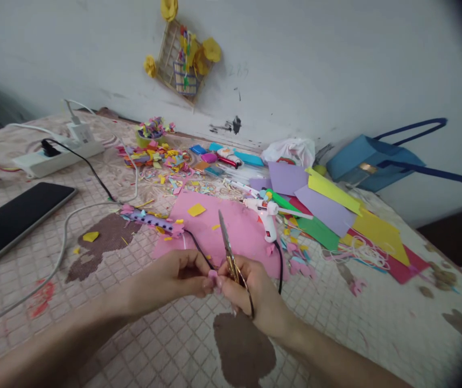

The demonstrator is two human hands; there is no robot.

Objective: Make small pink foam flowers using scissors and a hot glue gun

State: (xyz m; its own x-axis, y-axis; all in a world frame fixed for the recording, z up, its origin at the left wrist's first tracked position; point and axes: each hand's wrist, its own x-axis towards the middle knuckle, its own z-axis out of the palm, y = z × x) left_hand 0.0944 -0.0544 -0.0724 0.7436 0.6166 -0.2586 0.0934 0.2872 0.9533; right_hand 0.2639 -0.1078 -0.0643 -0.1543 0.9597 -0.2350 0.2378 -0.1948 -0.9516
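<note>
A dark-screened phone (19, 223) lies at the far left of the table (166, 334), with a white power strip (63, 157) behind it carrying plugs, one of them black. A white cable (64, 237) loops over the grid-patterned cover, which is worn through to brown in patches. Next comes a purple strip (154, 220) marked with dark dots and with pink and yellow bits about it; behind it stands a small yellow-green bowl (144, 142) heaped with paper scraps, more of which are strewn in front. A wall hanging (168, 48) with yellow flowers is fixed above. Near the middle, the left hand (178, 277) pinches a small pink piece (214, 274) between thumb and fingertips, just in front of a pink sheet (239, 226) lying flat. The right hand (263, 293) meets it there, its thumb and fingertips close against the piece, while it also holds gold-handled scissors (228, 245), blades pointing up and away from the person. Further right, a white glue gun (268, 218) rests at the sheet's edge, followed by overlapping coloured sheets (328, 207), a tangle of white string (364, 253) and a blue basket (360, 161) against the wall.
</note>
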